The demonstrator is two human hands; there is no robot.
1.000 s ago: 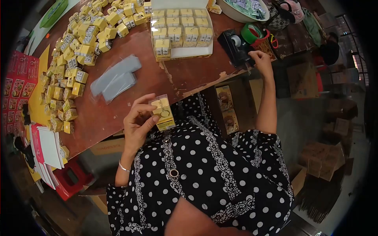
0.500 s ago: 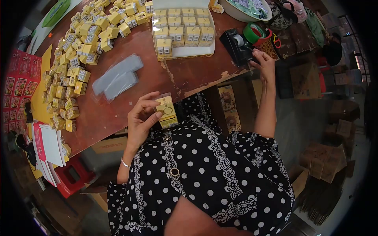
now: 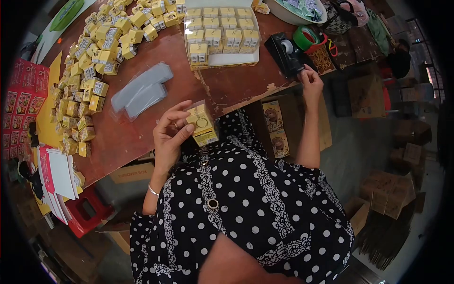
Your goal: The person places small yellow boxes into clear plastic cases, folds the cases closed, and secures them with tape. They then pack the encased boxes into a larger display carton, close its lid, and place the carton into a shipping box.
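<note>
My left hand (image 3: 171, 130) holds a small yellow box (image 3: 202, 124) between thumb and fingers, just off the table's front edge. A ring shape shows on its face, and clear plastic sticks up at its top. My right hand (image 3: 312, 83) is at the front end of a black tape dispenser (image 3: 285, 56), its thumb and fingertips pinched together. Whatever lies between those fingertips is too small to make out. Clear plastic sleeves (image 3: 144, 94) lie flat on the red-brown table (image 3: 187, 87). Behind them stands an open display box (image 3: 231, 59) with rows of yellow boxes.
Many small yellow boxes (image 3: 90, 71) are heaped on the left. Green tape (image 3: 302, 39), rubber bands (image 3: 323, 59) and a white basin (image 3: 302, 19) are at the back right. Below stand a red stool (image 3: 88, 213) and cartons (image 3: 388, 191).
My right hand has shifted slightly left at the dispenser, its fingers closer together. The yellow box in my left hand has tilted and moved a little to the right.
</note>
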